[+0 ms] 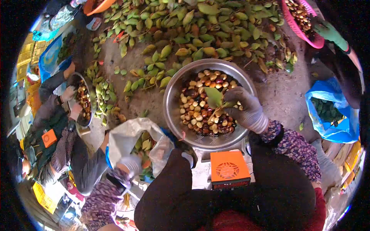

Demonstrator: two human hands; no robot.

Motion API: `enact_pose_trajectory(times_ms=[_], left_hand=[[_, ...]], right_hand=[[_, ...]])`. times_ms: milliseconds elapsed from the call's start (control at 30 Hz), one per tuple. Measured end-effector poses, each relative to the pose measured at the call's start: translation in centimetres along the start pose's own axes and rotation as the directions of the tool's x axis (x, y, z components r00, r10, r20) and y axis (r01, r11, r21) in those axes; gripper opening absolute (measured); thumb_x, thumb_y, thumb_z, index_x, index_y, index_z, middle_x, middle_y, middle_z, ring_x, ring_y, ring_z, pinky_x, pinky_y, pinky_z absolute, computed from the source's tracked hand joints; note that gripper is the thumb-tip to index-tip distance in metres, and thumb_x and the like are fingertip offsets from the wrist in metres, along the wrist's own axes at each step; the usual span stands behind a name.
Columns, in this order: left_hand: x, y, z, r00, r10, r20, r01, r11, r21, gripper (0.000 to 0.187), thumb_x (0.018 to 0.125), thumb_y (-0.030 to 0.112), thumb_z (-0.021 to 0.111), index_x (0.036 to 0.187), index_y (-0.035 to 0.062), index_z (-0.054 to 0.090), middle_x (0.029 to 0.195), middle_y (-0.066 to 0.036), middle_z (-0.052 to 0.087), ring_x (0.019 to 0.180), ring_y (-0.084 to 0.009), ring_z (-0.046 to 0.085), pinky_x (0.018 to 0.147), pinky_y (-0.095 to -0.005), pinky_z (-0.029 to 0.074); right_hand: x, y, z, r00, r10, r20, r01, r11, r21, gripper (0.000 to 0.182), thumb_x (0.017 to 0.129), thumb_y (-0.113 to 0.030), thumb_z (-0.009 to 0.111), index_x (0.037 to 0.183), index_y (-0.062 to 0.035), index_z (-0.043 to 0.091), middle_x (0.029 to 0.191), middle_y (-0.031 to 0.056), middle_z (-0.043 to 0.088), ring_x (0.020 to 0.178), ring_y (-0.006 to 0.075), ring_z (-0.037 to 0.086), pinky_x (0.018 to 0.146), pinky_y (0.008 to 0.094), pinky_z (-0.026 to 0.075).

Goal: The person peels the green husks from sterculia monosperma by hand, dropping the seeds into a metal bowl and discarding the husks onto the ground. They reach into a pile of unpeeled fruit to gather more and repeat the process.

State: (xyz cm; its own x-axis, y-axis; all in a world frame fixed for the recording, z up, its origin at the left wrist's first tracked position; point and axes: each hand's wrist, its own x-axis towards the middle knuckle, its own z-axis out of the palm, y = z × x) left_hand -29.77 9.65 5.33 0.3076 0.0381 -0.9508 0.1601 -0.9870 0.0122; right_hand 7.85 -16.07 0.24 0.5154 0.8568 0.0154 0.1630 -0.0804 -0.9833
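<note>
My right hand (248, 109), in a grey glove, is closed on a small leafy sprig (214, 97) with a broad green leaf. It is above a metal colander (169, 102) that holds many round seeds (198, 115), some cream and some dark brown. The fingertips are bent around the stem, and part of their grip is hidden. My left hand (133, 165), in a light glove, is smeared by motion beside an open white sack (133, 129). Leaves (145, 144) show inside the sack. I cannot make out the left fingers.
Beyond the colander spreads a wide heap of green leafy cuttings (173, 38). At left, a person's hands (71, 102) work over another bowl of seeds (83, 96). A green-gloved hand (327, 30) touches a pink basket (298, 29). A blue bag (314, 123) stands at right.
</note>
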Motion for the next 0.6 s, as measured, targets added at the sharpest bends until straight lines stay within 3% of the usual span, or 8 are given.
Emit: enact_pose_trajectory(times_ms=[33,67,133,200,267,333,433,600], left_hand=[[-1.2,3.0,-6.0,0.876,-0.225,0.426,0.253,0.967,-0.011,0.03,0.083,0.021,0.047,0.102,0.0039,0.063,0.099,-0.02,0.063,0.091,-0.0323,0.062,0.077,-0.0424,0.05],[-0.7,3.1,-4.7,0.94,-0.085,0.331,0.101,0.994,-0.033,0.025,0.076,0.024,0.057,0.092,0.0055,0.066,0.09,-0.015,0.066,0.088,-0.0314,0.063,0.076,-0.0434,0.05],[0.6,4.2,-9.5,0.969,-0.028,0.247,0.051,0.995,-0.088,0.041,0.082,0.028,0.051,0.114,0.0017,0.052,0.108,-0.018,0.06,0.096,-0.034,0.06,0.08,-0.0411,0.048],[2.6,5.0,-14.5,0.961,0.089,-0.262,-0.186,0.908,-0.375,0.049,0.083,0.031,0.054,0.12,0.0009,0.044,0.115,-0.021,0.054,0.101,-0.0336,0.057,0.085,-0.0391,0.046],[3.3,8.1,-20.0,0.793,-0.067,-0.605,-0.509,0.472,-0.72,0.058,0.08,0.028,0.061,0.126,0.0002,0.04,0.115,-0.021,0.054,0.105,-0.0317,0.056,0.087,-0.0383,0.045],[7.1,10.1,-21.3,0.743,-0.019,-0.669,-0.626,0.333,-0.705,0.058,0.081,0.023,0.063,0.126,-0.0031,0.039,0.112,-0.021,0.055,0.104,-0.0251,0.056,0.086,-0.0329,0.045],[10.6,13.3,-22.5,0.735,-0.024,-0.678,-0.646,-0.328,-0.689,0.049,0.086,0.022,0.058,0.125,-0.0027,0.041,0.112,-0.012,0.056,0.099,-0.0177,0.055,0.085,-0.0295,0.045],[11.5,13.3,-20.4,0.662,-0.072,-0.746,-0.738,-0.239,-0.631,0.043,0.09,0.022,0.052,0.125,-0.0007,0.042,0.112,-0.011,0.056,0.098,-0.0165,0.055,0.084,-0.0276,0.045]], right_hand=[[0.1,-0.4,0.1,1.0,-0.003,-0.024,0.004,1.0,0.022,0.033,0.067,0.0,0.073,0.097,-0.0026,0.058,0.095,0.0092,0.059,0.089,0.0214,0.059,0.079,0.03,0.048],[0.2,-0.4,0.0,0.994,-0.096,-0.043,0.094,0.995,-0.027,0.032,0.067,-0.001,0.073,0.095,-0.0034,0.058,0.094,0.0097,0.059,0.087,0.0219,0.059,0.077,0.0306,0.048],[0.4,-0.9,-0.3,0.982,-0.187,-0.016,0.184,0.975,-0.126,0.033,0.065,-0.003,0.073,0.094,-0.0052,0.058,0.098,0.0122,0.057,0.088,0.0271,0.059,0.075,0.0342,0.049],[0.6,-1.3,-0.4,0.972,-0.235,0.021,0.235,0.953,-0.194,0.033,0.065,-0.003,0.073,0.094,-0.0062,0.057,0.099,0.0132,0.056,0.088,0.0293,0.059,0.074,0.0357,0.049],[1.1,-1.0,0.0,0.942,-0.315,0.114,0.335,0.895,-0.295,0.041,0.06,-0.005,0.077,0.096,-0.0055,0.056,0.096,0.0139,0.057,0.086,0.0311,0.059,0.072,0.0372,0.049],[1.6,-0.4,0.4,0.915,-0.367,0.17,0.404,0.851,-0.334,0.042,0.062,-0.007,0.073,0.1,-0.0058,0.054,0.099,0.0151,0.056,0.086,0.0333,0.059,0.071,0.0394,0.049],[2.0,-1.0,0.5,0.919,-0.329,0.218,0.39,0.845,-0.366,0.041,0.064,-0.006,0.066,0.103,-0.0041,0.053,0.102,0.0159,0.056,0.089,0.0351,0.058,0.074,0.0405,0.05],[2.1,-2.0,-0.5,0.996,0.012,0.092,-0.007,0.998,-0.058,0.033,0.08,-0.011,0.061,0.11,-0.0017,0.051,0.103,0.0153,0.057,0.091,0.0283,0.058,0.081,0.0362,0.047]])
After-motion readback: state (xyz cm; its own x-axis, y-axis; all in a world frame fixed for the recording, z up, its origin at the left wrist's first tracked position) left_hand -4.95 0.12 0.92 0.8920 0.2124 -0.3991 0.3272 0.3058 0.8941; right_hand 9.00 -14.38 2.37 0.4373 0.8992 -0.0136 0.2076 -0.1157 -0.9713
